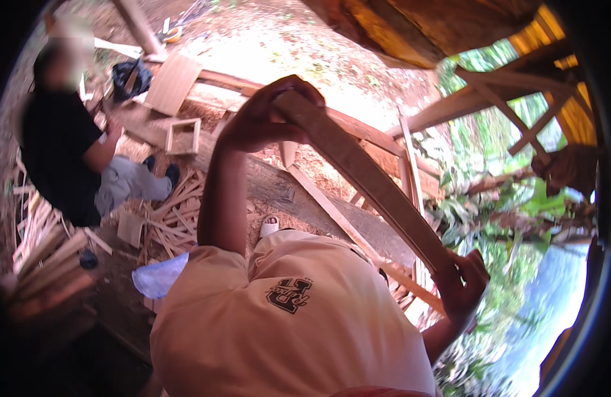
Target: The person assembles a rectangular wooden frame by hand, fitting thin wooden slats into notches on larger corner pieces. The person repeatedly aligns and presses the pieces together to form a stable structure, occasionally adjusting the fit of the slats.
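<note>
A long, narrow wooden plank (375, 182) is raised in front of my chest, slanting from upper left down to lower right. My left hand (258, 118) is wrapped round its upper end, the fingers curling over the far edge. At the lower end, my right hand (462, 286) grips the plank, partly in shadow. Below the plank and apart from it, a thinner wooden bar (332, 221) runs in much the same direction.
To the left sits a person (60, 142) in a dark shirt beside piled wood strips (180, 215). A small wooden frame (184, 137), a flat board (174, 83), a dark bag (131, 79) and a clear plastic bag (160, 275) lie around. Crossed timbers (524, 109) stand at right.
</note>
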{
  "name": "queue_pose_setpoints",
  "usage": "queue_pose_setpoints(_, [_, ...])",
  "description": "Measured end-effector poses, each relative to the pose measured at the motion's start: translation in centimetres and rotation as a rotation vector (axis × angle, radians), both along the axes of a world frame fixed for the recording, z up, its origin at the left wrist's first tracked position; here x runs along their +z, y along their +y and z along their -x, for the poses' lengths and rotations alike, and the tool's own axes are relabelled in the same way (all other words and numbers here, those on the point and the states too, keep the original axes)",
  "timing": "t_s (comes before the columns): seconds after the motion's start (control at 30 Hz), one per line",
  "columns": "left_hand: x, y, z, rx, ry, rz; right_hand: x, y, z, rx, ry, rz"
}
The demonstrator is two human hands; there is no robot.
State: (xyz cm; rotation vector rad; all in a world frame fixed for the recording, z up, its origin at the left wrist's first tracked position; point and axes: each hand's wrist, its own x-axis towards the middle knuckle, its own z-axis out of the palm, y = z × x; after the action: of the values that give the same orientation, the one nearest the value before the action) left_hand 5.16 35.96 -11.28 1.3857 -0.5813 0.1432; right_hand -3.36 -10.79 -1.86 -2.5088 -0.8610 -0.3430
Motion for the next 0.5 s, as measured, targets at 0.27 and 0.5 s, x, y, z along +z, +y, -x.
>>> queue_pose_setpoints(0.27, [-0.2,0.0,-0.1,0.086,-0.084,-0.008,0.4,0.3,-0.3,-0.025,0.071,-0.1])
queue_pose_setpoints(0.5, [-0.2,-1.0,-0.1,0.236,0.027,0.185,-0.2,0.5,-0.1,-0.02,0.017,-0.158])
